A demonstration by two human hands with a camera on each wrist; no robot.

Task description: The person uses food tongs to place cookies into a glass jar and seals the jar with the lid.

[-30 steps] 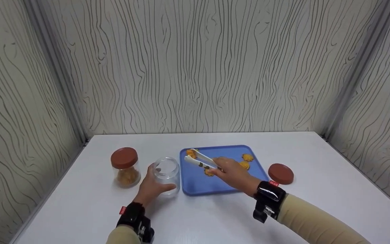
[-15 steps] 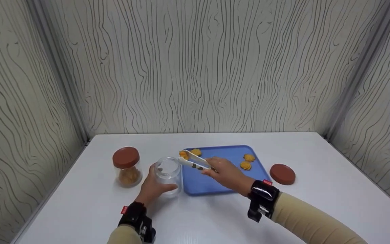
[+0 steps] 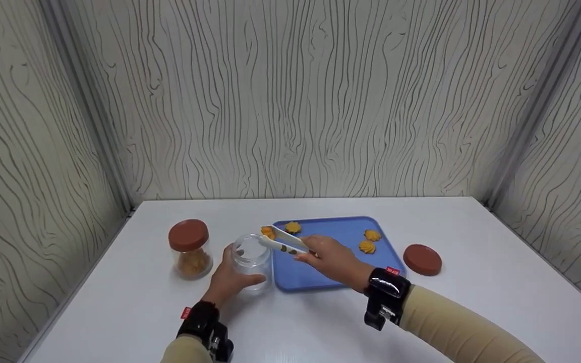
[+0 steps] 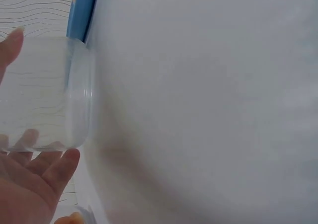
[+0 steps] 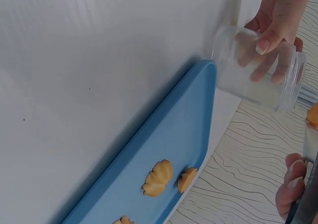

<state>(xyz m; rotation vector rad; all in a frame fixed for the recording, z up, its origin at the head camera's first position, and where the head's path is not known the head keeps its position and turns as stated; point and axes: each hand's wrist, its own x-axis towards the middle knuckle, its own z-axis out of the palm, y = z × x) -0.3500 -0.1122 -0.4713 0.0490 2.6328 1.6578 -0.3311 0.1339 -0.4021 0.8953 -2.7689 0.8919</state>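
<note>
My left hand point(image 3: 230, 280) grips an uncapped clear jar point(image 3: 253, 269), which stands upright on the white table beside the tray. In the right wrist view the jar point(image 5: 253, 70) looks empty, with the left thumb and fingers round its wall. White tongs point(image 3: 290, 244) are held in my right hand point(image 3: 332, 258). Between their tips is a golden piped cookie point(image 3: 268, 232), just above the jar's rim at its right. Three more cookies lie on the blue tray point(image 3: 310, 275): one near the far left corner point(image 3: 293, 228), the others point(image 3: 367, 247) at the right.
A second jar point(image 3: 192, 259) with cookies in it and a red-brown lid point(image 3: 188, 235) on top stands left of my left hand. Another red-brown lid point(image 3: 422, 259) lies on the table point(image 3: 290, 327) right of the tray. Wood-patterned panels point(image 3: 290, 101) enclose the table's back and sides.
The tongs took the cookie from the tray's far left area and carried it left to the jar's rim. My left hand has stayed on the jar.
</note>
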